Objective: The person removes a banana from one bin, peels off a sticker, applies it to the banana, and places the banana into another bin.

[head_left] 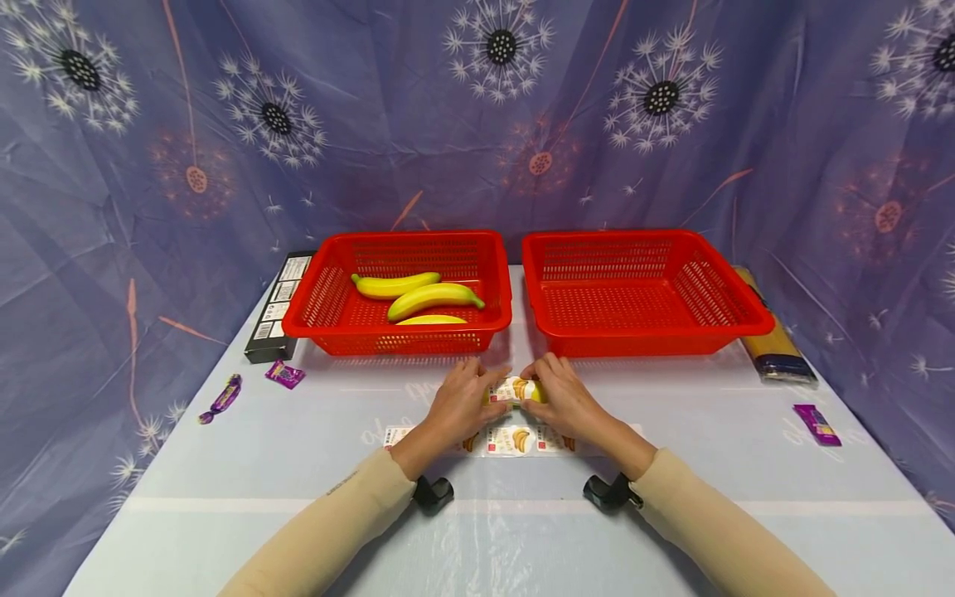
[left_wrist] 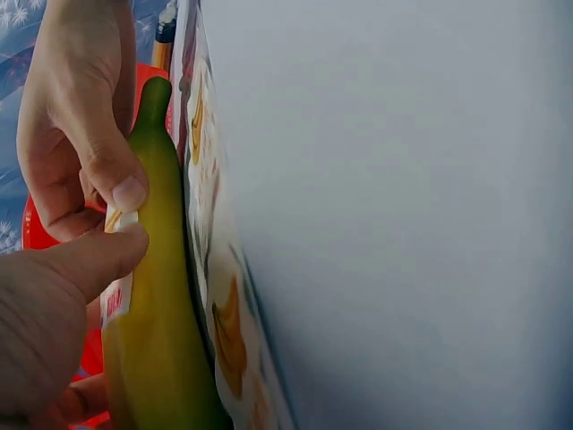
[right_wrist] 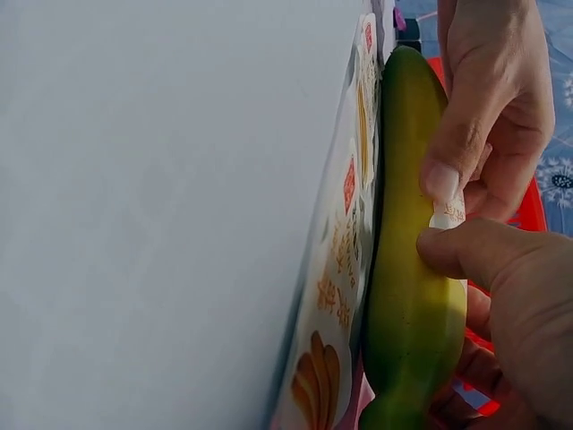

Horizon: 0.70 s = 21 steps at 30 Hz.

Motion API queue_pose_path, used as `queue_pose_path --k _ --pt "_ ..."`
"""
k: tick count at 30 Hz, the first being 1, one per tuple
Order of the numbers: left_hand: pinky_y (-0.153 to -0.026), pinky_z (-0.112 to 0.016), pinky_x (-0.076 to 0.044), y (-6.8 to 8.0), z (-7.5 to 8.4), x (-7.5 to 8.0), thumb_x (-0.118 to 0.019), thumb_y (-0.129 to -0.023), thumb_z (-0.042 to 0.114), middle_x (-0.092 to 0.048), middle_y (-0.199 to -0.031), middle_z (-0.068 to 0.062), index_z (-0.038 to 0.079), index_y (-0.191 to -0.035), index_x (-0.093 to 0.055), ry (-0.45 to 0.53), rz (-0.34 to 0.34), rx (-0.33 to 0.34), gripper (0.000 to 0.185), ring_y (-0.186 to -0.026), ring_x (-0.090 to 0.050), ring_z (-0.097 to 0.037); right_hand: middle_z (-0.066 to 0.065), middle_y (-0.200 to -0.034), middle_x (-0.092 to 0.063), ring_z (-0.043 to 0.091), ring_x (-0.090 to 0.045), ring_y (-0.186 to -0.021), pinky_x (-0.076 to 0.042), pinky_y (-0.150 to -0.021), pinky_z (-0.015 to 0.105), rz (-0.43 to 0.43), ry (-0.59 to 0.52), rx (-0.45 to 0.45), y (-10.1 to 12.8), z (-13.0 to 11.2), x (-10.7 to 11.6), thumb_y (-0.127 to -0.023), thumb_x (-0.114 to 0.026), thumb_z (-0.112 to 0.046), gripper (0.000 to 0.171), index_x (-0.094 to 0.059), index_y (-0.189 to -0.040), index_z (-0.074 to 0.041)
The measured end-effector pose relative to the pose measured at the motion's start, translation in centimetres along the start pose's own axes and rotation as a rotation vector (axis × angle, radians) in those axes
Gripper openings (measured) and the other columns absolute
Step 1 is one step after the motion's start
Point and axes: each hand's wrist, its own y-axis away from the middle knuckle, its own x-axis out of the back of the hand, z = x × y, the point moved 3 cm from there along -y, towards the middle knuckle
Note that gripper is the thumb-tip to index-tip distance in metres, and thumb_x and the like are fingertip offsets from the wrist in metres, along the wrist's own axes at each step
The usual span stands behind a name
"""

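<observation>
Between both hands, just in front of the baskets, a yellow-green banana (left_wrist: 166, 296) lies sideways on the table. A white sticker (head_left: 507, 389) printed with bananas is on its upper side. My left hand (head_left: 457, 401) grips the banana's left part, thumb on the near side and fingers behind. From the right, my right hand (head_left: 564, 400) holds it the same way. Both thumbs press the sticker's edge, close together, as the right wrist view shows. Nearer me lies a strip of similar stickers (head_left: 511, 440), partly covered by the hands.
A red basket (head_left: 336, 336) with several bananas (head_left: 436, 300) stands at the back left; another red basket (head_left: 642, 342) stands beside it. Left are a black box (head_left: 272, 319) and purple-wrapped sweets (head_left: 286, 375). Right are a yellow-brown packet (head_left: 779, 352) and a purple sweet (head_left: 817, 424).
</observation>
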Motion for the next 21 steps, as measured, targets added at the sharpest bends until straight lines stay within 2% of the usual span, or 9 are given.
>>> queue_pose_path --k 5,13,21 --pt "-0.07 -0.025 -0.036 -0.14 0.09 -0.05 -0.071 -0.081 0.037 -0.054 -0.091 -0.002 0.023 -0.124 -0.063 -0.003 -0.006 0.001 0.045 -0.082 -0.045 -0.015 0.006 -0.097 -0.054 0.02 -0.044 -0.086 -0.038 -0.077 0.032 0.008 -0.005 0.005 -0.01 0.05 -0.07 -0.07 -0.08 -0.015 0.038 -0.058 -0.101 -0.007" --pt "-0.074 -0.028 -0.042 0.04 -0.17 0.07 -0.073 -0.08 0.034 -0.057 -0.098 -0.004 0.017 -0.122 -0.065 0.071 -0.003 0.032 0.046 -0.086 -0.048 -0.016 0.006 -0.097 -0.054 0.02 -0.044 -0.086 -0.038 -0.077 0.033 0.006 -0.008 0.002 0.01 0.02 0.0 -0.071 -0.079 -0.015 0.037 -0.058 -0.101 -0.007" --pt "-0.082 -0.035 -0.044 0.25 -0.22 0.47 -0.074 -0.08 0.029 -0.058 -0.101 -0.005 0.011 -0.119 -0.066 0.111 -0.008 0.022 0.044 -0.091 -0.051 -0.019 0.006 -0.097 -0.053 0.021 -0.043 -0.086 -0.037 -0.077 0.032 0.004 -0.015 -0.007 0.03 0.02 0.06 -0.071 -0.079 -0.015 0.038 -0.058 -0.102 -0.007"
